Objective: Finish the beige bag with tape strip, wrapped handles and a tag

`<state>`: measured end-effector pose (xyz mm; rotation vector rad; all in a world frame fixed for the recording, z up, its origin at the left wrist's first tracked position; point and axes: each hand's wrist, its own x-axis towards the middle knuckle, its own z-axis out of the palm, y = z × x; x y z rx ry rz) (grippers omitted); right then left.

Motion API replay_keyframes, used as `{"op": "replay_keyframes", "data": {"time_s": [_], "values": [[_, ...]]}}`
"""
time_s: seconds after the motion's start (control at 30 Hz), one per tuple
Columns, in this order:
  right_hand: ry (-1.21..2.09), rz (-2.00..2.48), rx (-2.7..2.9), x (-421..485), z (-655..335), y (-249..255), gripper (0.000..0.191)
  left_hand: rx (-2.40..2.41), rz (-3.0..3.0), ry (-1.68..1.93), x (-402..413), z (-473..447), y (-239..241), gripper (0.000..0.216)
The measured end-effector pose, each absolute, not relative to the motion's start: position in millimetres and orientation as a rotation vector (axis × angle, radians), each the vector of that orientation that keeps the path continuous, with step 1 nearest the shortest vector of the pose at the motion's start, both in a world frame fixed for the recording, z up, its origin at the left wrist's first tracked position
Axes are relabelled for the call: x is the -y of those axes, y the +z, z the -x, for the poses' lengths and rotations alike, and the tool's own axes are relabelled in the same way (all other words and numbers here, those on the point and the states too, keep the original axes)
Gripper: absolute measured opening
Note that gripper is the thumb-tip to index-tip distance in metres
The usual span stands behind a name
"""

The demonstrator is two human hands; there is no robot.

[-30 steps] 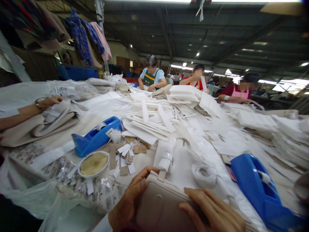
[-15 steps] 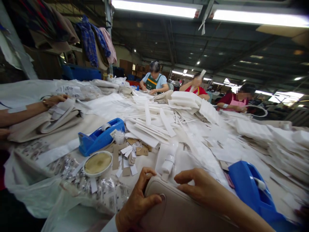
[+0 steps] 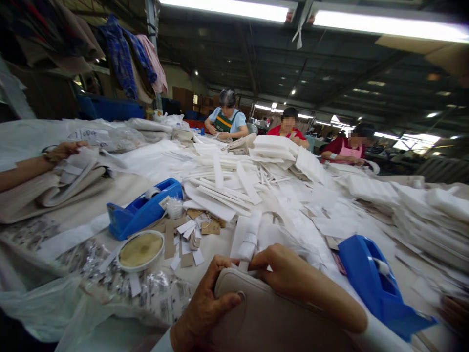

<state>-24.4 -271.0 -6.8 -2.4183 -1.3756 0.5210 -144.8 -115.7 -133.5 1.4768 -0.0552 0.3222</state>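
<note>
A beige bag with a seamed rim and a small metal ring fills the bottom middle of the view. My left hand is closed around its upper left corner, thumb on the near face and fingers behind. At the top edge, my right hand bends over with its fingers curled against the rim; the fingertips are partly hidden. A strap wrapped in white foam rises from behind the bag between my two hands.
Blue tape dispensers stand left and right. A round tub of yellowish paste sits near scattered tags. White foam pieces are heaped beyond. A co-worker's hand holds beige material at left; several people work across the table.
My right hand has moved left along the bag's rim, closer to the wrapped strap and my left hand. A co-worker in red across the table has lowered an arm. The view has shifted slightly.
</note>
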Motion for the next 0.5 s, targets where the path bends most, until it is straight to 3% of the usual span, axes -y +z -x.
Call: {"op": "replay_keyframes", "data": {"time_s": [0.1, 0.5], "values": [[0.436, 2.533, 1.291, 268, 28, -15, 0.033, 0.064, -1.484, 0.329, 115, 145, -138, 0.04], [0.243, 2.637, 1.203, 280, 48, -8, 0.024, -0.2, -1.519, 0.343, 122, 148, -127, 0.033]]}}
